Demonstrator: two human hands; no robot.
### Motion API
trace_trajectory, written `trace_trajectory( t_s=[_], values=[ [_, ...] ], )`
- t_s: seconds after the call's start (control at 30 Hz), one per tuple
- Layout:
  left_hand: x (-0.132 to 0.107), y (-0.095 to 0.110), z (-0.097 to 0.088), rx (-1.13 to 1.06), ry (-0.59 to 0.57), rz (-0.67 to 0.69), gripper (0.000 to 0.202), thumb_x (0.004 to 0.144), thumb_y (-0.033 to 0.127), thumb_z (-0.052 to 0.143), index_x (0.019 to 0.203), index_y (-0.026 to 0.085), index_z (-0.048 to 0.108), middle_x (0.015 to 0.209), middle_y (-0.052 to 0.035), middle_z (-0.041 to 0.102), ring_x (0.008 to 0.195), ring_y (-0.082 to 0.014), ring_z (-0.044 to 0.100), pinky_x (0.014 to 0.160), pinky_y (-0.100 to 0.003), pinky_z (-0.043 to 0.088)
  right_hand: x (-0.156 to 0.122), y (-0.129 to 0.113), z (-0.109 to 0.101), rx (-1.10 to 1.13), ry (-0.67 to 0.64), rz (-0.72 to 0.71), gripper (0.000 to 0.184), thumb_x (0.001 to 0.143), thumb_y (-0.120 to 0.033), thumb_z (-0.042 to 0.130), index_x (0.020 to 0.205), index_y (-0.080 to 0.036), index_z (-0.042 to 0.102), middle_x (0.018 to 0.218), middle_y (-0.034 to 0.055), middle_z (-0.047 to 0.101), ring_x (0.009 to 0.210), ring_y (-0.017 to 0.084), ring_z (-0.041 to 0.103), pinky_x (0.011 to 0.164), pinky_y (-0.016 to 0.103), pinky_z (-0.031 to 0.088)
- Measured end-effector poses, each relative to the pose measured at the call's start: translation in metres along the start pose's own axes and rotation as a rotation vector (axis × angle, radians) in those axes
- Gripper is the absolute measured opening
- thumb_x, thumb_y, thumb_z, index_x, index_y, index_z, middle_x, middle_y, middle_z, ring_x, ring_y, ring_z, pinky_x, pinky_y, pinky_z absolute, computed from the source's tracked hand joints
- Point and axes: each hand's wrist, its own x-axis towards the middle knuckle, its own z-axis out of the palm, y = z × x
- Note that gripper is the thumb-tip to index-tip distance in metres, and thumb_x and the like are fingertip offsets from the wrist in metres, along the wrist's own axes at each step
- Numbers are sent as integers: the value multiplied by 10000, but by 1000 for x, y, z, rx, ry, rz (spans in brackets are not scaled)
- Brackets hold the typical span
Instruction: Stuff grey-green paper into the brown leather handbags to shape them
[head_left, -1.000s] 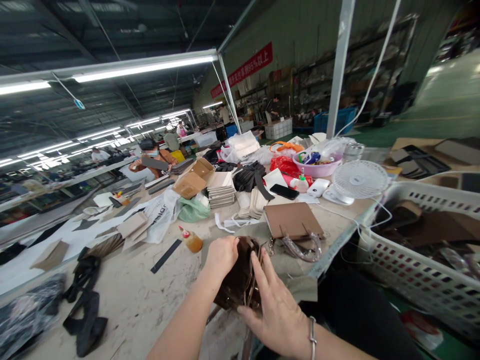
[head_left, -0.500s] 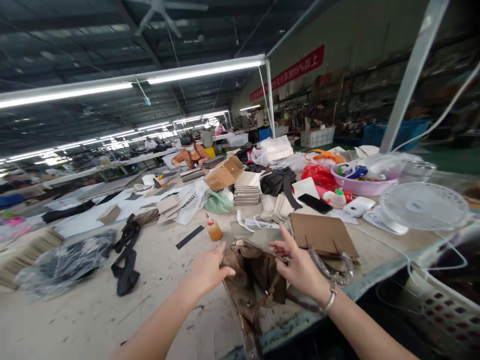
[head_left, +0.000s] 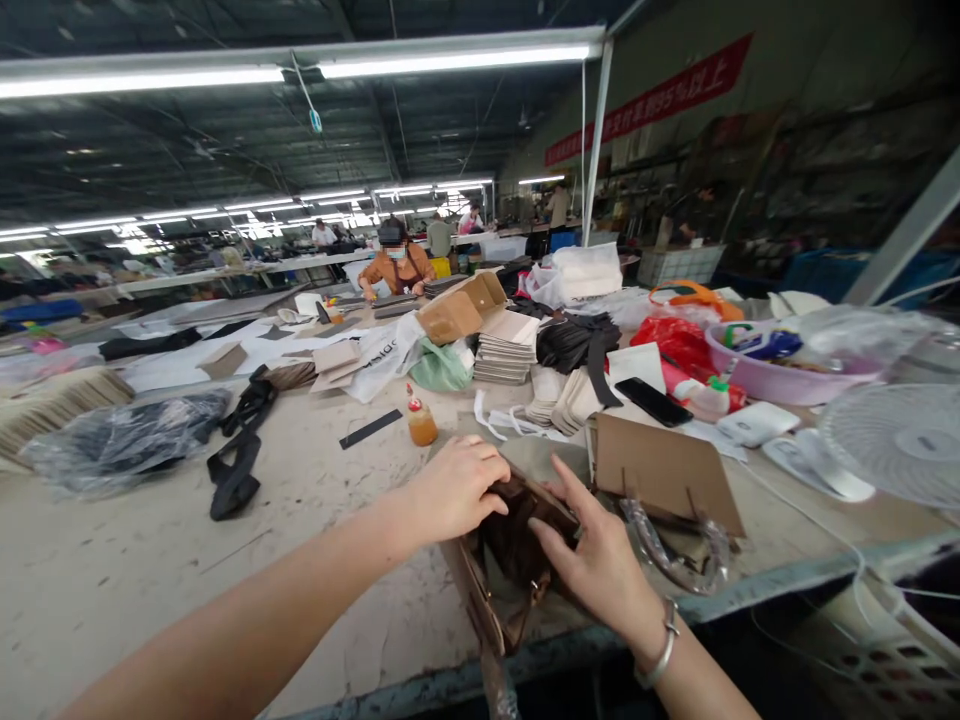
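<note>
- The left hand [head_left: 454, 490] is reaching in from the lower left, palm down, forearm slanting across the tabletop [head_left: 135, 570].
- Its fingers are bending over the rim of a brown, soft, leather-like bag [head_left: 471, 598]; whether they are gripping cannot be told.
- The right hand [head_left: 604, 560], wearing a silver-coloured metal bangle [head_left: 661, 648], is coming in from the lower right. It is being held opened out at the bag's right side, thumb and forefinger standing well apart.
- The bag is lying between both hands at the tabletop's near edge, its mouth facing up, just beside a flat brown panel-like piece [head_left: 664, 470] with plastic-wrapped handles.
- Compared with half a second ago, the left hand is sitting further over the mouth, its fingers bending more and covering part of the opening.
- The right thumb is now spreading further from the forefinger.
- A small amber squeeze bottle with a red tip [head_left: 422, 425] is still standing beyond the left hand.
</note>
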Motion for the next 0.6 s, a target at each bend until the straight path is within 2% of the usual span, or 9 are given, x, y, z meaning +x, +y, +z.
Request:
trace_trajectory(
  t_s=[0.2, 0.27, 0.37, 0.5, 0.6],
  values=[
    [10, -4, 8, 38, -19, -45, 245, 737, 316, 730, 889, 186, 588, 853, -17, 629, 844, -202, 553, 744, -335, 389, 2, 4, -1, 79, 24, 71, 457, 807, -297, 615, 1232, -188, 486, 1139, 107, 637, 1038, 226, 613, 907, 389, 506],
    [12, -4, 7, 41, -22, -56, 238, 742, 301, 722, 901, 192, 584, 881, -17, 604, 845, -196, 546, 721, -320, 393, 2, 4, -1, 126, 35, 99, 373, 797, -268, 622, 1141, -201, 496, 1082, 90, 656, 1010, 217, 626, 885, 372, 516],
    [15, -3, 5, 51, -26, -35, 185, 748, 277, 709, 856, 191, 585, 936, -20, 565, 864, -188, 529, 725, -309, 400, 2, 6, 1, 166, 34, 110, 379, 788, -225, 621, 1134, -215, 469, 1055, 75, 664, 1011, 212, 630, 881, 361, 515],
    [14, 2, 3, 54, -70, 34, 141, 787, 239, 647, 692, 180, 562, 842, -13, 566, 810, -170, 523, 720, -307, 390, 3, 8, 1, 121, 38, 72, 394, 782, -193, 625, 1142, -224, 470, 1048, 64, 656, 998, 205, 629, 866, 352, 517],
    [7, 8, 3, 4, -96, 90, 133, 793, 163, 581, 679, 184, 517, 760, 12, 577, 724, -138, 524, 661, -287, 376, 4, 10, -1, 27, 104, -45, 304, 786, -155, 615, 1060, -228, 505, 1062, 68, 629, 1013, 207, 599, 878, 372, 500]
  ],
)
